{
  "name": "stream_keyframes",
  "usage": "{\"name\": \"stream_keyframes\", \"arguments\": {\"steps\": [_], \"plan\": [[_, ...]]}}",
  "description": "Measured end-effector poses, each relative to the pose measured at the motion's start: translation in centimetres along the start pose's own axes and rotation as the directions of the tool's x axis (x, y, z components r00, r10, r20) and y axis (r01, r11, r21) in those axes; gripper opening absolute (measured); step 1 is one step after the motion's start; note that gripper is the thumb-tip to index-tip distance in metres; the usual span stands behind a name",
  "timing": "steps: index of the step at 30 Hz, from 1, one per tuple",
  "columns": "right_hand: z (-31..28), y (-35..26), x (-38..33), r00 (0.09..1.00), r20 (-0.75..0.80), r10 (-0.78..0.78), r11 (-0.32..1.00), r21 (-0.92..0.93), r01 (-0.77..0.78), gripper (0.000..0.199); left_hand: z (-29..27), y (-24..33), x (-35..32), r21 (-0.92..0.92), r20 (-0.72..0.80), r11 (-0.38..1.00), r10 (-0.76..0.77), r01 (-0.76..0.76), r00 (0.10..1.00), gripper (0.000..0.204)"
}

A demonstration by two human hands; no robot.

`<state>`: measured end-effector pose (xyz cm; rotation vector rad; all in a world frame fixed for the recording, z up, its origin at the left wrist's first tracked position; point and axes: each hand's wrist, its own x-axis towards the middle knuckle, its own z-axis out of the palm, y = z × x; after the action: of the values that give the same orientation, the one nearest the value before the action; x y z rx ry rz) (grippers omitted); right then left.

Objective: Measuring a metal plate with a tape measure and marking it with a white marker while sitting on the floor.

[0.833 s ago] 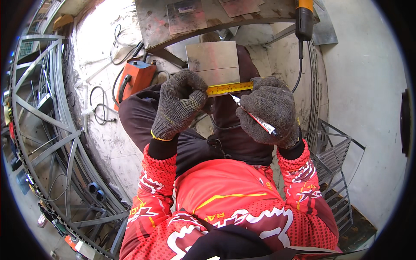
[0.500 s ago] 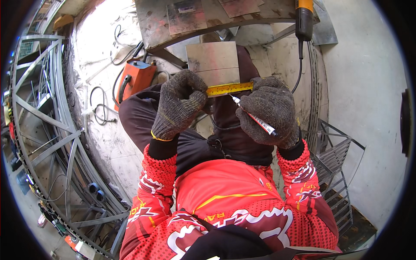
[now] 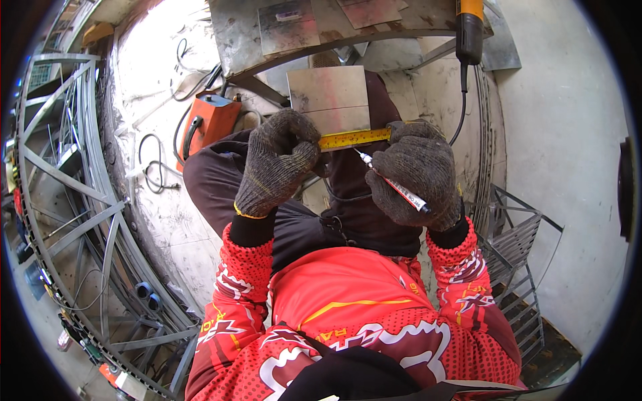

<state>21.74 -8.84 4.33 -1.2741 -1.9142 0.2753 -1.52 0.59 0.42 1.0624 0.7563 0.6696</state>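
Tape [image 3: 354, 138], straight across the near end of the plate [image 3: 329, 90] because my left hand [image 3: 277, 157] and right hand [image 3: 416, 175] both grip it; marker [image 3: 404, 191] (tip toward the tape) also in my right.

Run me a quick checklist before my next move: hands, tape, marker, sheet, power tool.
1. Left hand and right hand gloved: ok.
2. Yellow tape measure steadied: ok, a hand at each end of the visible stretch.
3. Marker ready: ok, in the right hand, pointing toward the tape.
4. Metal sheet touched by the marker's tip: cannot tell.
5. Dark line on the sheet uncovered: ok.
6. Power tool switched off: cannot tell.
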Motion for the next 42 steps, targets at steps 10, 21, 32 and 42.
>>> {"name": "stream_keyframes", "arguments": {"steps": [10, 21, 32, 42], "plan": [[-0.6, 0.4, 0.4, 0.991, -0.135, -0.018, 0.994, -0.106, 0.004, 0.03, 0.1, -0.5, 0.4, 0.003, -0.032, 1.0, -0.027, 0.028, 0.999, 0.014], [0.2, 1.1, -1.9, 0.98, -0.167, 0.106, 0.958, -0.248, -0.146, 0.062, 1.0, -0.7, -0.3, 0.152, -0.126, 0.987, 0.064, -0.045, 0.99, 0.009], [-1.4, 1.1, 0.2, 0.943, -0.146, 0.299, 0.941, -0.117, -0.316, 0.058, 1.3, -0.2, -0.9, -0.035, -0.084, 0.999, -0.025, 0.022, 0.996, 0.012], [-2.1, 14.3, 12.8, 0.902, -0.134, 0.411, 0.855, -0.287, -0.432, 0.063, 2.5, -1.7, -2.6, -0.061, 0.142, 0.987, -0.14, 0.149, 0.98, 0.037]]}}
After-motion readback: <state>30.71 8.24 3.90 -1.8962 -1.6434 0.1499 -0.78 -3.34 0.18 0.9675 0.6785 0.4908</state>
